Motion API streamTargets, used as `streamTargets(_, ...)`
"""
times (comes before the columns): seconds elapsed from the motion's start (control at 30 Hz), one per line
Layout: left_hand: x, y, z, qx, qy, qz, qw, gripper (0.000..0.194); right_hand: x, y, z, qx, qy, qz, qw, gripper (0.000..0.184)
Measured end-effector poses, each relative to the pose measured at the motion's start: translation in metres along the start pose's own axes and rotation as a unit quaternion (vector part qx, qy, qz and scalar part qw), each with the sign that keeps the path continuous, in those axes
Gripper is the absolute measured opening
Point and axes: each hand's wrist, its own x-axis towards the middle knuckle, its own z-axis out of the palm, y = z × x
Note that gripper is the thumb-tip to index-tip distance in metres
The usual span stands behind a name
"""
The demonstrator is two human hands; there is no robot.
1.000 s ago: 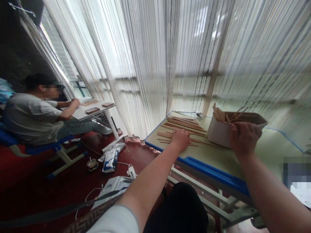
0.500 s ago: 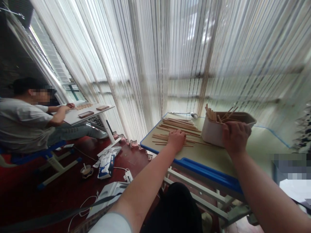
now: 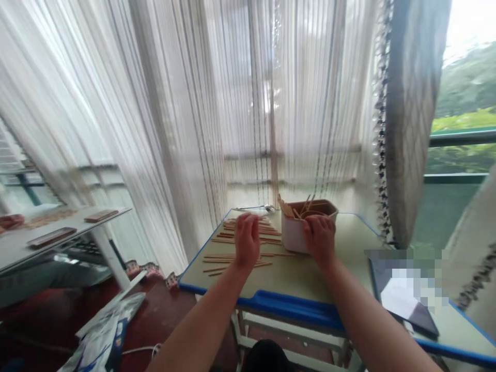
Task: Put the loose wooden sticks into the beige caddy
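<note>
My right hand (image 3: 321, 238) grips the near rim of a white bin (image 3: 292, 235) with a brown inside. Several wooden chopsticks (image 3: 308, 205) and other wooden utensils (image 3: 285, 207) stick up from the bin. My left hand (image 3: 247, 240) is raised over the table, left of the bin, with its fingers closed together. Whatever those fingers hold, if anything, is hidden. Beneath and around it, loose chopsticks (image 3: 219, 258) lie in rough rows on the table (image 3: 294, 276). A metal spoon or ladle (image 3: 268, 208) rests along the table's far edge.
A tablet-like device (image 3: 418, 310) lies at the table's right end. Sheer curtains (image 3: 248, 103) hang just behind the table. To the left, another person's hand (image 3: 11, 222) rests at a second table (image 3: 87, 230) bearing small wooden pieces. Bags (image 3: 104, 330) lie on the floor.
My left hand has lifted off the chopsticks on the near side and moved toward the farther rows. The right hand keeps its hold on the bin. My view has turned right.
</note>
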Motion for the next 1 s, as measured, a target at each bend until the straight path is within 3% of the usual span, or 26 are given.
streamTargets(0.07,0.027,0.008,0.014,-0.073,0.071,-0.030,0.994,0.009,0.001,-0.001,-0.002,0.007,0.003,0.005,1.000,0.010)
streamTargets(0.17,0.068,0.019,0.034,-0.186,0.170,-0.094,0.963,0.005,0.003,-0.003,-0.002,0.018,-0.005,0.015,1.000,0.009)
streamTargets(0.27,0.095,0.022,0.052,-0.231,0.226,-0.125,0.938,0.004,0.003,-0.004,-0.002,0.019,-0.009,0.023,1.000,0.007)
streamTargets(0.37,0.096,0.016,0.068,-0.251,0.187,-0.153,0.937,0.009,0.003,-0.005,-0.002,0.020,-0.011,0.025,0.999,0.007)
streamTargets(0.5,0.073,0.005,0.085,-0.242,0.070,-0.184,0.950,0.013,0.005,-0.007,-0.004,0.022,-0.016,0.034,0.999,0.007)
streamTargets(0.7,0.050,-0.006,0.089,-0.162,-0.056,-0.155,0.973,0.015,0.006,-0.011,-0.003,0.030,-0.014,0.034,0.999,0.007)
streamTargets(1.0,0.042,-0.004,0.086,-0.144,-0.084,-0.090,0.982,0.028,0.006,-0.010,0.000,0.027,-0.018,0.032,0.999,0.005)
